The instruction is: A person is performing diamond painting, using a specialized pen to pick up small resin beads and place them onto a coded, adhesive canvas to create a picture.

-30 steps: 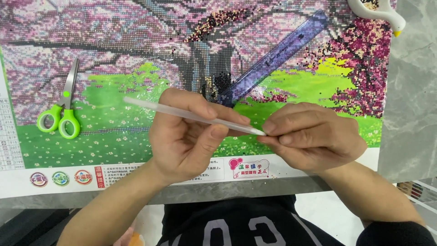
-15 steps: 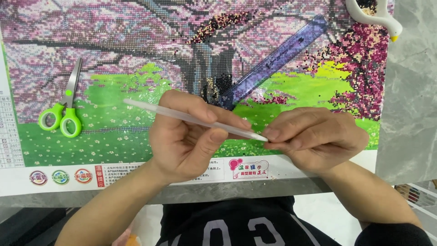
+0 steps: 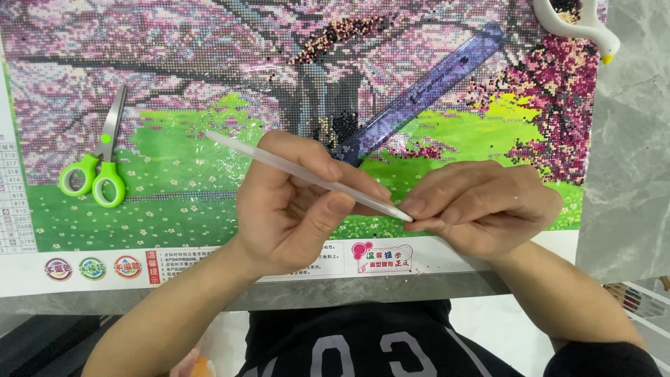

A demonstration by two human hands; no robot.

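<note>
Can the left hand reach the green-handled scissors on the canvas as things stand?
Probably yes: the green-handled scissors lie uncovered left of the left hand, nothing between, but that hand holds a white plastic pen.

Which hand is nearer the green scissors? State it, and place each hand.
Left. The left hand, holding the white pen, sits right of the green scissors, apart from them. The right hand lies farther right, beyond the left.

I see bright, even light from overhead, with soft shadows under my hands. The plastic film over the canvas [image 3: 209,150] glints in small white patches. Focus is sharp across the middle; the lower edge looks slightly soft.
</note>
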